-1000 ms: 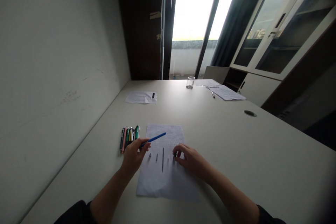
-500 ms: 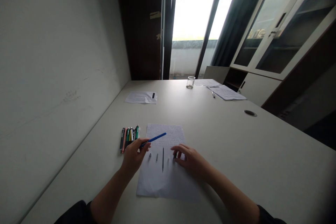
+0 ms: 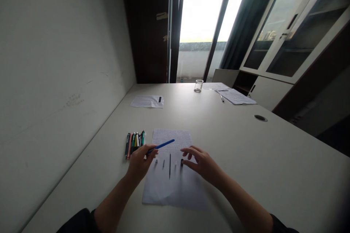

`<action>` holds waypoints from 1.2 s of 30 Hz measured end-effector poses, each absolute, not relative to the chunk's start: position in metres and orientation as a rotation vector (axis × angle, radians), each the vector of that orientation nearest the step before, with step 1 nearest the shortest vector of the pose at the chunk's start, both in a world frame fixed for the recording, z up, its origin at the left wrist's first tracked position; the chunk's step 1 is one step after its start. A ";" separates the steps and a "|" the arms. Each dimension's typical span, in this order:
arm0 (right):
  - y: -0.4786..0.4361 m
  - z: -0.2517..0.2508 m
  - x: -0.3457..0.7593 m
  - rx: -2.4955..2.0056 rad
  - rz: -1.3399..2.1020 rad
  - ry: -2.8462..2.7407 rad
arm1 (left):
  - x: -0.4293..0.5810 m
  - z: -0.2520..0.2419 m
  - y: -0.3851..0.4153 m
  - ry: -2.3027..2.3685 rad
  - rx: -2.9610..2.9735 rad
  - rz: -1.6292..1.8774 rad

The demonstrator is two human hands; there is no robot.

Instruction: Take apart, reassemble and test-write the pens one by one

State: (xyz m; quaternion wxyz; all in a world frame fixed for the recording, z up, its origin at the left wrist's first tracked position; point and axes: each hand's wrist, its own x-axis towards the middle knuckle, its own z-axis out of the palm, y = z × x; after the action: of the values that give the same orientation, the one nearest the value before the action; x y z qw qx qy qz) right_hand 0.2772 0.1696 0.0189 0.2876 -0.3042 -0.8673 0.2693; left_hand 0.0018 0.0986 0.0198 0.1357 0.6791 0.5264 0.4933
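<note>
My left hand (image 3: pixel 140 162) is closed around a blue pen barrel (image 3: pixel 161 145) that points up and to the right over a written sheet of paper (image 3: pixel 172 185). On the sheet lie small pen parts in a row: a thin dark refill (image 3: pixel 170 165) and a few short pieces (image 3: pixel 163 164). My right hand (image 3: pixel 201 162) hovers over the sheet's right side, fingers bent down at a small dark piece (image 3: pixel 182 162), thumb and forefinger close around it.
Several coloured pens (image 3: pixel 134 142) lie side by side left of the sheet. Farther back on the table (image 3: pixel 259 160) are a folded paper (image 3: pixel 147 101), a glass cup (image 3: pixel 198 85), papers with a pen (image 3: pixel 232 95) and a cable hole (image 3: pixel 260 118). A wall runs along the left.
My right hand has lifted slightly and shifted right, uncovering the small dark piece at its fingertips. My left hand and the blue barrel have stayed put.
</note>
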 end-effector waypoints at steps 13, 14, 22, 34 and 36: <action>0.153 0.031 0.265 -0.720 0.662 -2.114 | 0.007 0.024 0.095 1.340 2.266 1.297; 0.151 0.032 0.264 -0.726 0.666 -2.105 | 0.007 0.024 0.095 1.324 2.270 1.288; 0.141 0.038 0.262 -0.735 0.683 -2.070 | 0.008 0.028 0.095 1.275 2.302 1.264; 0.140 0.053 0.273 -0.737 0.615 -1.931 | 0.001 0.021 0.101 1.354 2.283 1.383; 0.140 0.057 0.278 -0.746 0.595 -1.908 | -0.001 0.021 0.101 1.392 2.265 1.408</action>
State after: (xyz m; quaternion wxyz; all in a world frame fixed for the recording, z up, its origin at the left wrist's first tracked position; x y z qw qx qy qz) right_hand 0.2777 0.1403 0.0566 0.4831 -0.3061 -0.7831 0.2442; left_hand -0.0006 0.1011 0.0214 0.0667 0.7511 0.4616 0.4672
